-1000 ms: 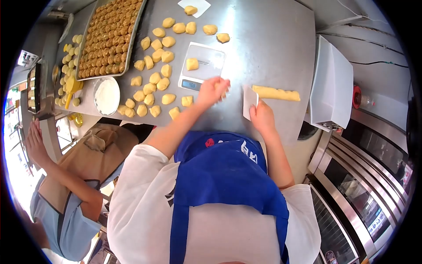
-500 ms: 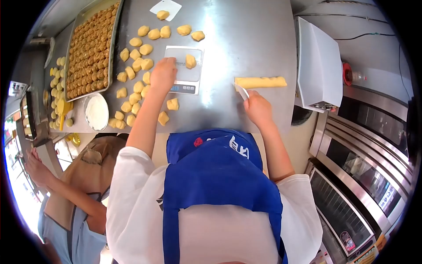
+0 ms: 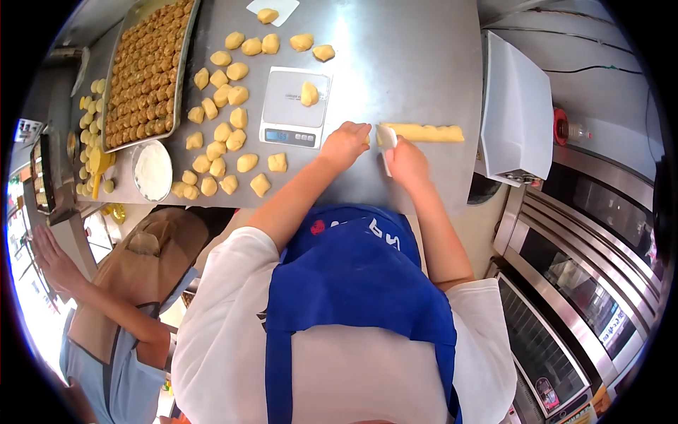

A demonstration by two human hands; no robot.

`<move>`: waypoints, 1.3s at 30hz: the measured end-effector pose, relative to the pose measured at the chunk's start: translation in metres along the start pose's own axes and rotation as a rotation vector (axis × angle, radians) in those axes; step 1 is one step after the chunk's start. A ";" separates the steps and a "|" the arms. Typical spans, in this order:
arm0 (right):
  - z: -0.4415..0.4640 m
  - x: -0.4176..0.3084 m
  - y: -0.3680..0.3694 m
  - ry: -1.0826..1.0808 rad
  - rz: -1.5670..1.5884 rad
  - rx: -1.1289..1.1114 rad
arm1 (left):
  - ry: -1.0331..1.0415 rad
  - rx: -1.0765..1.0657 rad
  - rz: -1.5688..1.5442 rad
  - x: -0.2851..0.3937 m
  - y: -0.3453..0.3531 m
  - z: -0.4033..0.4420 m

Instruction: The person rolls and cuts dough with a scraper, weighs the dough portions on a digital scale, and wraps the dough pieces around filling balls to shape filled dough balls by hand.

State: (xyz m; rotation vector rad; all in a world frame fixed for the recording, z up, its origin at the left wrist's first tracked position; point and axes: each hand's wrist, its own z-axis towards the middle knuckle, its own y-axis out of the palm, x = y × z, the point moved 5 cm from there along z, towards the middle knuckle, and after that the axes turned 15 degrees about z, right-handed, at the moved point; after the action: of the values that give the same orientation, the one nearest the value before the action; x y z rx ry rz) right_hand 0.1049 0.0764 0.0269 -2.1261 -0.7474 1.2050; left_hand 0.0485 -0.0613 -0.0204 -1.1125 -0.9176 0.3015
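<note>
Between three and four o'clock of the digital scale (image 3: 279, 113), the dough roll (image 3: 427, 133) lay on the worktop (image 3: 417, 56). The right hand (image 3: 409, 162) gripped a white scraper (image 3: 388, 162), narrow around its edge, with the blade at the roll's nine-o'clock end; whether it had cut through could not be told. The left hand (image 3: 345, 146), at four o'clock of the scale and just beside it, was pinched narrow on a bit of dough (image 3: 366, 138), mostly hidden by the fingers. On the scale sat a dough piece (image 3: 309, 93), off toward two o'clock of the pan, while loose pieces (image 3: 238, 71) spread from seven o'clock round to one.

The likeliest trouble was at the blade: a slanted or sideways press could drag or squash the roll's end and leave an uneven lump. The left fingertips were close to that edge, so a slip might catch them. With the left wrist near the scale, a careless swing could bump it, upset the reading or tip the off-centre piece onto the worktop. Loose pieces touching at nine o'clock might stick together.
</note>
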 end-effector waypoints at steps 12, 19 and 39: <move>-0.010 0.016 0.018 -0.095 0.807 0.027 | -0.861 -0.460 -1.149 -0.043 -0.013 -0.089; -0.020 0.004 0.017 -0.155 0.449 0.048 | -0.969 -0.151 -0.927 -0.091 -0.054 -0.124; -0.035 0.030 -0.035 -0.072 0.213 0.276 | -0.176 0.175 0.672 -0.082 -0.124 -0.001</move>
State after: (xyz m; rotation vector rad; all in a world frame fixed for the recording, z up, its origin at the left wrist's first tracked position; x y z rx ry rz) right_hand 0.1419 0.1138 0.0500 -1.9762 -0.3646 1.4136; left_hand -0.0285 -0.1688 0.0478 -1.2181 -0.6282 1.0244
